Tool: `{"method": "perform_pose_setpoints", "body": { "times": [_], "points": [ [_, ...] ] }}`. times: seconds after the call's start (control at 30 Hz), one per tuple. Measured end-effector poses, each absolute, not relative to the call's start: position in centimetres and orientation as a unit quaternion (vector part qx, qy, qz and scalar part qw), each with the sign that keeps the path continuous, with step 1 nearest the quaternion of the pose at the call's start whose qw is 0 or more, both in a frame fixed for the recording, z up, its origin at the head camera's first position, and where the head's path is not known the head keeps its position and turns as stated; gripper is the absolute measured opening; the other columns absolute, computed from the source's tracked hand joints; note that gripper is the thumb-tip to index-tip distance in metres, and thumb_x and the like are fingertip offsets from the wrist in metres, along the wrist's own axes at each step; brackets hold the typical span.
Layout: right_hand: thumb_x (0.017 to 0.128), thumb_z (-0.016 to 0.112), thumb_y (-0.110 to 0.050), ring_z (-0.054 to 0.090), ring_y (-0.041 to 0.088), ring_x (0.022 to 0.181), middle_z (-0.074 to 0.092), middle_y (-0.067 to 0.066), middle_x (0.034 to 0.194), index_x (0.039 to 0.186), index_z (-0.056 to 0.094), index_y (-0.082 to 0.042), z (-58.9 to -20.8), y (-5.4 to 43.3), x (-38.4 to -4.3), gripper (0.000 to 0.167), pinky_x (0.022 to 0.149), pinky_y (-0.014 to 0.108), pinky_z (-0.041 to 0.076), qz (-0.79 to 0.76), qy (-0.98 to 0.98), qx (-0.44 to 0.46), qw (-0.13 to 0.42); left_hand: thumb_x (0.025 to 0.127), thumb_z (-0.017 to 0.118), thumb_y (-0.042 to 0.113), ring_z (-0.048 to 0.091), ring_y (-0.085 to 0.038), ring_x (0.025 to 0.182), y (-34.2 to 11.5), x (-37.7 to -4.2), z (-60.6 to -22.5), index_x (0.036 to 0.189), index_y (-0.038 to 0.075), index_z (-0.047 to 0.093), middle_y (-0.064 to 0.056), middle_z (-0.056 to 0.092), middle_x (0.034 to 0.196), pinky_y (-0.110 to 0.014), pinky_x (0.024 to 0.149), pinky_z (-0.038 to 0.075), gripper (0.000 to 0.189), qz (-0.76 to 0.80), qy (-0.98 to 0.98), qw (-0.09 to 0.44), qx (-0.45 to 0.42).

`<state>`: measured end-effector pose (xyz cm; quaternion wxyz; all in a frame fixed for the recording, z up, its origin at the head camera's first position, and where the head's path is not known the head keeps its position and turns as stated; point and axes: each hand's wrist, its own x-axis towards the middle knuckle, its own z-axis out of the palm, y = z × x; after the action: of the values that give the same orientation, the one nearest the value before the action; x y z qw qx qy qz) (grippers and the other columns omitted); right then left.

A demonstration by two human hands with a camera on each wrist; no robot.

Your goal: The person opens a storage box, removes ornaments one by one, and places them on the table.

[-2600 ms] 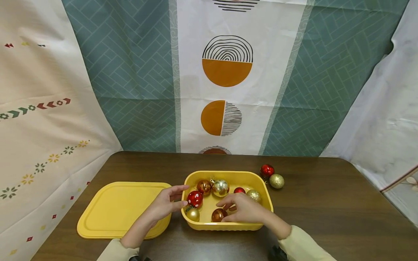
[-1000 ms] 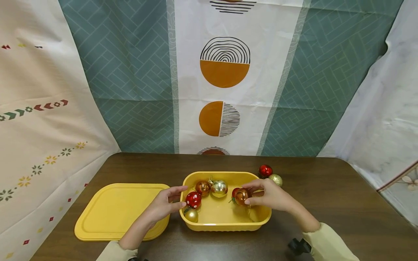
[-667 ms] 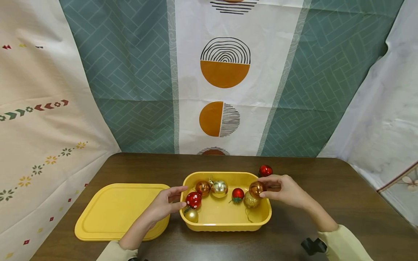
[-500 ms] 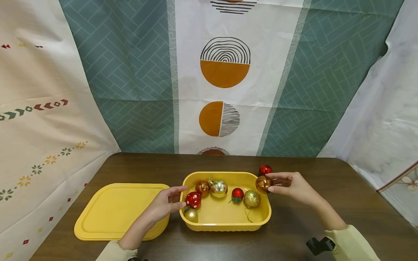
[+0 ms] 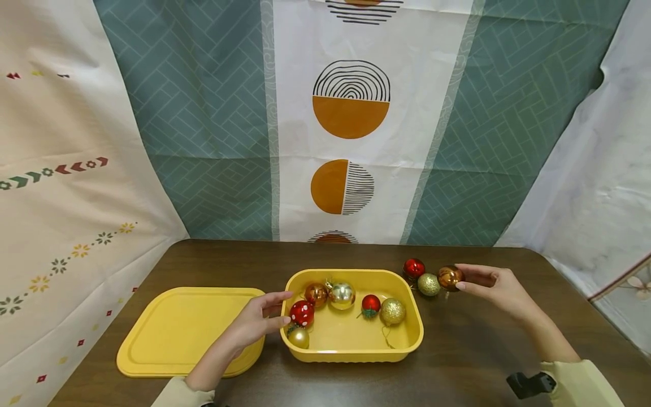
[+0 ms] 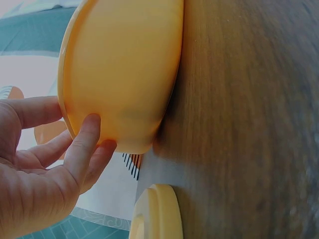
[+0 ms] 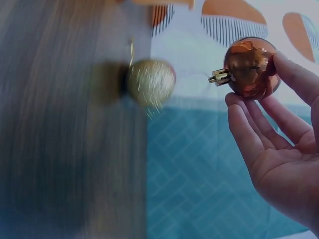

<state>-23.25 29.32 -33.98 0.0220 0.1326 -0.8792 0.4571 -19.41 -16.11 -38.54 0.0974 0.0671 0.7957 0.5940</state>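
My right hand (image 5: 500, 288) pinches a shiny copper bauble (image 7: 251, 68) between thumb and fingertips, its gold cap showing in the right wrist view. It is raised above the table, just right of a gold glitter bauble (image 5: 429, 284) and a red bauble (image 5: 413, 268). At the left end of the yellow tub (image 5: 351, 355), my left hand (image 6: 55, 164) grips the rim, thumb and fingers on either side of it. Inside the tub lie another copper bauble (image 5: 316, 294), a pale gold one (image 5: 342, 295), a red dotted one (image 5: 302, 313), a small red one (image 5: 370, 305) and further gold ones (image 5: 393, 311).
A yellow lid (image 5: 178, 328) lies flat on the dark wooden table (image 5: 473, 356), left of the tub and partly behind my left forearm. Patterned cloths (image 5: 351, 181) hang behind the table and at both sides.
My right hand has lifted the copper bauble from the tub and carried it right, over the rim and past the gold glitter bauble. My left hand has stayed at the tub.
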Motion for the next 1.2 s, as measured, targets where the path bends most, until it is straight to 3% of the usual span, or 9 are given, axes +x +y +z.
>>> {"method": "perform_pose_setpoints", "body": {
  "times": [0.33, 0.77, 1.03, 1.2],
  "points": [
    [0.085, 0.064, -0.024, 0.055, -0.009, 0.089, 0.054, 0.027, 0.12, 0.125, 0.05, 0.008, -35.0, 32.2, -23.5, 0.053, 0.072, 0.016, 0.047, 0.414, -0.905, 0.096, -0.01, 0.08, 0.066, 0.004, 0.046, -0.039, 0.115, -15.9, -19.4, -38.5, 0.127, 0.0, 0.051, -0.022, 0.048, 0.128, -0.043, 0.085, 0.048, 0.049, 0.592, 0.799, 0.094, 0.049],
    [0.083, 0.066, -0.023, 0.059, -0.002, 0.085, 0.061, 0.024, 0.109, 0.12, 0.052, 0.011, -37.5, 33.0, -25.1, 0.052, 0.07, 0.021, 0.049, 0.378, -0.919, 0.106, -0.031, 0.081, 0.066, 0.006, 0.046, -0.039, 0.114, -16.0, -19.5, -38.6, 0.128, -0.001, 0.049, -0.024, 0.047, 0.128, -0.042, 0.083, 0.049, 0.051, 0.595, 0.795, 0.097, 0.065],
    [0.082, 0.068, -0.023, 0.064, 0.022, 0.089, 0.063, 0.023, 0.104, 0.117, 0.054, 0.012, -37.9, 32.3, -25.7, 0.052, 0.066, 0.022, 0.05, 0.35, -0.929, 0.112, -0.033, 0.081, 0.065, 0.006, 0.046, -0.04, 0.115, -16.1, -19.3, -38.6, 0.128, -0.003, 0.048, -0.025, 0.046, 0.129, -0.043, 0.084, 0.049, 0.051, 0.595, 0.795, 0.097, 0.071],
    [0.08, 0.069, -0.024, 0.064, 0.023, 0.089, 0.064, 0.023, 0.103, 0.115, 0.056, 0.012, -38.1, 31.9, -25.9, 0.051, 0.066, 0.021, 0.05, 0.34, -0.934, 0.111, -0.028, 0.082, 0.065, 0.005, 0.045, -0.04, 0.116, -16.1, -19.3, -38.5, 0.129, -0.003, 0.047, -0.026, 0.046, 0.129, -0.043, 0.083, 0.049, 0.05, 0.596, 0.794, 0.1, 0.068]
  ]
}}
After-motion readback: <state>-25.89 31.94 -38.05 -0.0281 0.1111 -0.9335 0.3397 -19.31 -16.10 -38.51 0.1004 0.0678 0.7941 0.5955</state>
